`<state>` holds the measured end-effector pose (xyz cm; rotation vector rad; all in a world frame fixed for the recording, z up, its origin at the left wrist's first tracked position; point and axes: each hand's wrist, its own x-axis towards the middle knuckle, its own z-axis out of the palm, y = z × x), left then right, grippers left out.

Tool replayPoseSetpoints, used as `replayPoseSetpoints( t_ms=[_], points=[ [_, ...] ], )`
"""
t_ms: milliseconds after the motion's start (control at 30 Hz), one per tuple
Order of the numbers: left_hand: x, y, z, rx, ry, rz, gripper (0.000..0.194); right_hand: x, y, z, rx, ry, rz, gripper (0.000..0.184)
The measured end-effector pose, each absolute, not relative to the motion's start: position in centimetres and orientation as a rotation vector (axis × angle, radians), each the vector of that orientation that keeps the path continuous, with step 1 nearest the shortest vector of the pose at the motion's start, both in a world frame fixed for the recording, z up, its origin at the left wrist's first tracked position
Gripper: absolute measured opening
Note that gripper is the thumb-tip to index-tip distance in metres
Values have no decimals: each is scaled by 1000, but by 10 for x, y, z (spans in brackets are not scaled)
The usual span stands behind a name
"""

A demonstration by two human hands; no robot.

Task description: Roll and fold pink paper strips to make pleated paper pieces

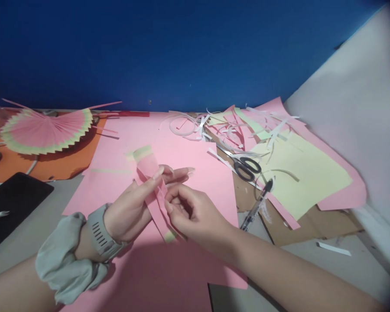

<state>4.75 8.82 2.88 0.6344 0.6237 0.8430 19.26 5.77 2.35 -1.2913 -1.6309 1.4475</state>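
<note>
A folded pink paper strip [148,165] with yellow-green ends lies slantwise across my left hand [134,203]. The left thumb presses on its middle, while the other fingers pass behind it and stretch out to the right. My right hand [193,210] pinches the strip's right edge between thumb and fingertips, just below the left fingers. Part of the strip is hidden behind the right hand. Beneath both hands spreads a large pink paper sheet [208,173].
A pleated pink-and-green paper fan [48,130] rests on orange paper [84,158] at left, near a black tablet-like slab [17,203]. At right lie scissors [247,168], a pen [256,206], yellow paper [303,173], cardboard [299,232] and many paper scraps. A blue wall [188,52] stands behind.
</note>
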Motion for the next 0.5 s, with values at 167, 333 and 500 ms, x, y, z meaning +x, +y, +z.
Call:
replayPoseSetpoints(
  t_ms=[167,333,500],
  points=[
    [49,85,29,783,727,774,31,187,54,22,-1377,-1645,1401,15],
    [50,80,30,905,653,644,33,192,54,21,-1400,-1728,1431,10],
    [50,78,28,931,635,608,34,200,62,28,-1327,-1880,1273,12]
  ],
)
